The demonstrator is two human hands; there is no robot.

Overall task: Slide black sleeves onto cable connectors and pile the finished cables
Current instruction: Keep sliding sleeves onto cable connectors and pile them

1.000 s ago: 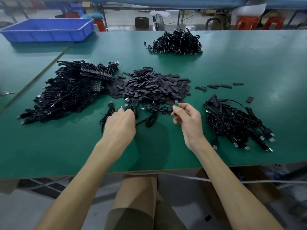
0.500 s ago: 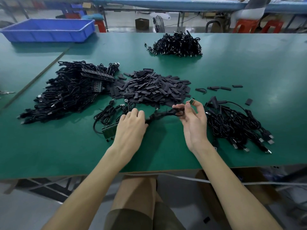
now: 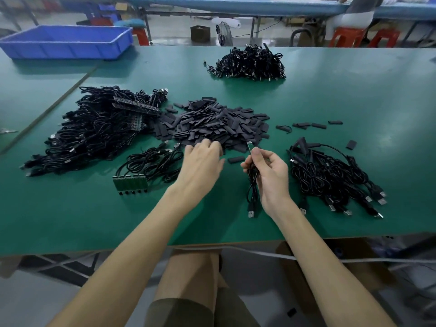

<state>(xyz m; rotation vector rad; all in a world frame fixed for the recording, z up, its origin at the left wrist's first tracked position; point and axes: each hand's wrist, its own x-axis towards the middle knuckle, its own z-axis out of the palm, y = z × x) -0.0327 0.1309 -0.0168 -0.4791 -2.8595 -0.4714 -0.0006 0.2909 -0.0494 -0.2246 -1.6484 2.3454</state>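
I take the heap of black sleeves [image 3: 212,123] in the middle of the green table [image 3: 354,102] as my mark. The left hand [image 3: 200,159] is at the heap's near edge, back of the hand up, its fingertips down among the nearest sleeves. From my feed I cannot tell whether it has pinched one or only touches them.

The right hand [image 3: 271,175] is just near and right of the heap, and its thumb and fingers are curled round a folded cable [image 3: 253,185]. The cable's small green connector [image 3: 249,146] sticks up bare above the fingers, close to the heap's near-right edge. The loops and a metal plug hang below the palm toward the table's near edge. One loose sleeve [image 3: 236,159] lies flat between the two hands, just near the heap.

Left of the heap, touching its edge, is a large tangle of cables [image 3: 94,131]. Near and left of the heap is a smaller bunch [image 3: 151,164] ending in a green strip of boards [image 3: 131,182]. To the right of the heap, beyond the right hand, is a pile of cables [image 3: 330,175] with their plugs fanned toward the near edge. A few stray sleeves [image 3: 311,125] lie right of the heap. Far behind the heap is another cable pile [image 3: 250,62]. Far to the left and behind it, a blue tray [image 3: 68,41] stands on the table.
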